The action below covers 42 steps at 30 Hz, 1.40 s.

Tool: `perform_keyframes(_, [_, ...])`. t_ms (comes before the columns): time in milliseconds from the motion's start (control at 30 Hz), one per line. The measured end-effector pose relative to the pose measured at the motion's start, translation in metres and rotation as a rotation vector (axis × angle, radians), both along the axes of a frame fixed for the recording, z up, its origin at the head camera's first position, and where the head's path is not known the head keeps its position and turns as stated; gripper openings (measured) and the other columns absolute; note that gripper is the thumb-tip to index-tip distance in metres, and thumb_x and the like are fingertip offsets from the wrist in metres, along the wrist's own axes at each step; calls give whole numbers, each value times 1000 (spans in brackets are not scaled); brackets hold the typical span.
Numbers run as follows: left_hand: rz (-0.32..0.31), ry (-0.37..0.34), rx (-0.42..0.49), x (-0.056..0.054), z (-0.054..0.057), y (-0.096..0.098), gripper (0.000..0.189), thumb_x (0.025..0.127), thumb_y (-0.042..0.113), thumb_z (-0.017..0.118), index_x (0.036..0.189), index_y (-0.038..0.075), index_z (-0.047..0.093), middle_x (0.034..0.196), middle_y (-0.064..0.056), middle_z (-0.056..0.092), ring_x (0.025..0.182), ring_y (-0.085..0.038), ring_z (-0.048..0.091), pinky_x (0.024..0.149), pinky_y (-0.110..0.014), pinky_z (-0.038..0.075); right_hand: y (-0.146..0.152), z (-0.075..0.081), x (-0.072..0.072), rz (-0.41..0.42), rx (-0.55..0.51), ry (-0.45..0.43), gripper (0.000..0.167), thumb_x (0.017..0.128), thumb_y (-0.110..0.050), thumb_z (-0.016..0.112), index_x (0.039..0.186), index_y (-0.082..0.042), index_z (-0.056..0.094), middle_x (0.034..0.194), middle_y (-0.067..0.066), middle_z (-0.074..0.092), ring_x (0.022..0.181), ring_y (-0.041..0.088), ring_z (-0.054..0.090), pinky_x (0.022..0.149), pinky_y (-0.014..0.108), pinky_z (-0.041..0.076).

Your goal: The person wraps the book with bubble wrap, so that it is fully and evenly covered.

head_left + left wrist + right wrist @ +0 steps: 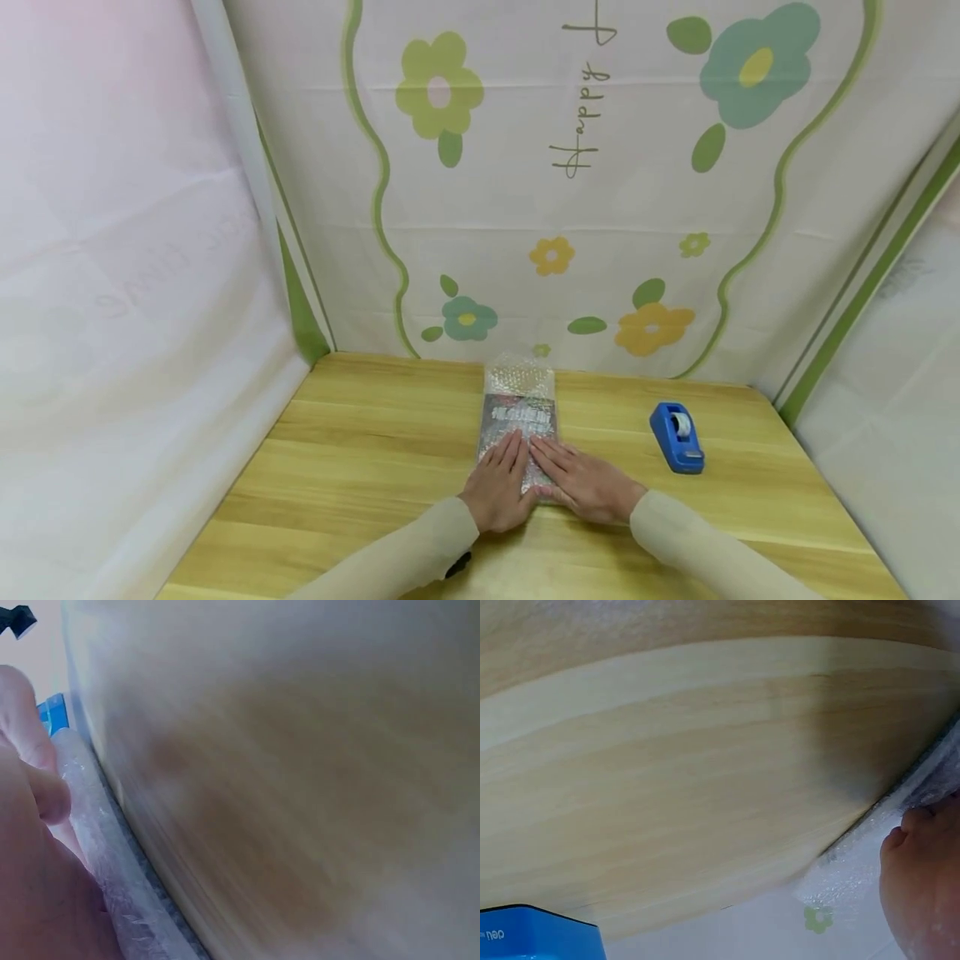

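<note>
Bubble wrap [520, 379] pressed under two hands. A dark flat item [521, 414] with pale lettering is enclosed by the wrap and lies on the bench [360, 450], partly beneath the fingers and partly ahead of them. The left hand [498, 485] and the right hand [588, 485] are laid palm down, with fingers straight and angled toward one another; nothing is clamped by either. Whether the thumbs touch cannot be told. A blue tape dispenser [678, 442] is placed to the right of the right hand, well apart from it.

Points of likely failure: no tape can be made out on the wrap, so its folds may be sprung loose if both hands are lifted. Should the right hand be sent to the dispenser, the hold would be left to the left hand alone, and the packet might be turned or slid by uneven pressure. Beyond the fingertips, the wrap's loose far end reaches the bottom of the flowered cloth [495, 200]; if the packet were pushed forward, that end could be crumpled there. Bubbles beneath the palms could be burst by heavy pressing.
</note>
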<state>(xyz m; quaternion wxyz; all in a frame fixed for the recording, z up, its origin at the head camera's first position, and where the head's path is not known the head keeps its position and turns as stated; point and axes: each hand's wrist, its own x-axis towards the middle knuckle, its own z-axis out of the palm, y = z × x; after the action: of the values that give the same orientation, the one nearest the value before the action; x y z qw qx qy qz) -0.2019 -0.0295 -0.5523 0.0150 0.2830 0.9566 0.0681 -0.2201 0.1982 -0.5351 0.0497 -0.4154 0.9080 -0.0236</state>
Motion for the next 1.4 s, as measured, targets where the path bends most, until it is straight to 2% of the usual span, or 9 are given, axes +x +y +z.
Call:
perform_keyframes(133, [5, 29, -46, -1, -3, 0, 78, 112, 55, 25, 168, 2, 21, 178, -16, 16, 166, -31, 17, 132, -46, 27, 0, 6, -6, -10, 1, -27, 68, 115, -50, 27, 168, -8, 26, 176, 11, 26, 161, 32, 31, 128, 52, 34])
perform_keyframes(300, [7, 57, -79, -2, -5, 0, 78, 112, 56, 26, 168, 2, 23, 177, -16, 19, 165, -30, 20, 132, -45, 28, -3, 22, -20, -33, -57, -70, 62, 115, -46, 34, 163, -8, 40, 169, 12, 42, 153, 35, 45, 122, 54, 42])
perform_keyframes(467, [9, 43, -97, -3, -3, -1, 79, 112, 57, 26, 168, 2, 21, 178, -15, 17, 166, -29, 18, 133, -44, 26, -8, 39, -46, -74, -157, -101, 60, 114, -40, 45, 156, 2, 48, 160, 22, 50, 147, 41, 52, 121, 57, 42])
perform_keyframes(733, [26, 20, -104, -3, 1, 0, 79, 111, 59, 24, 169, 5, 19, 179, -12, 14, 166, -27, 15, 133, -43, 25, -7, 60, -92, -192, -280, -51, 57, 107, -28, 64, 149, 9, 53, 149, 29, 60, 138, 46, 59, 114, 59, 49])
perform_keyframes(933, [33, 0, -97, -3, 3, 1, 80, 111, 59, 22, 170, 5, 18, 179, -12, 11, 167, -27, 12, 134, -43, 22, -7, 64, -118, -250, -374, 17, 56, 103, -23, 71, 144, 12, 57, 143, 31, 63, 134, 47, 61, 113, 60, 50])
perform_keyframes(1067, [35, -12, -98, -3, 2, 0, 80, 111, 60, 21, 170, 5, 17, 179, -13, 10, 167, -27, 12, 134, -43, 21, -11, 62, -132, -270, -412, 27, 56, 101, -21, 73, 142, 14, 57, 142, 33, 62, 132, 49, 61, 113, 61, 49])
perform_keyframes(1167, [31, -17, -88, -3, 0, -1, 81, 111, 60, 21, 170, 4, 17, 179, -13, 11, 167, -28, 12, 134, -44, 22, -14, 60, -141, -294, -437, 26, 57, 101, -20, 74, 143, 15, 56, 142, 34, 61, 133, 51, 60, 113, 61, 49])
perform_keyframes(1400, [6, 8, -68, 0, -4, 1, 80, 111, 59, 21, 169, 4, 20, 178, -13, 16, 166, -28, 17, 133, -44, 27, -19, 55, -157, -321, -500, 92, 56, 97, -17, 79, 140, 12, 60, 139, 33, 64, 130, 49, 63, 110, 60, 52])
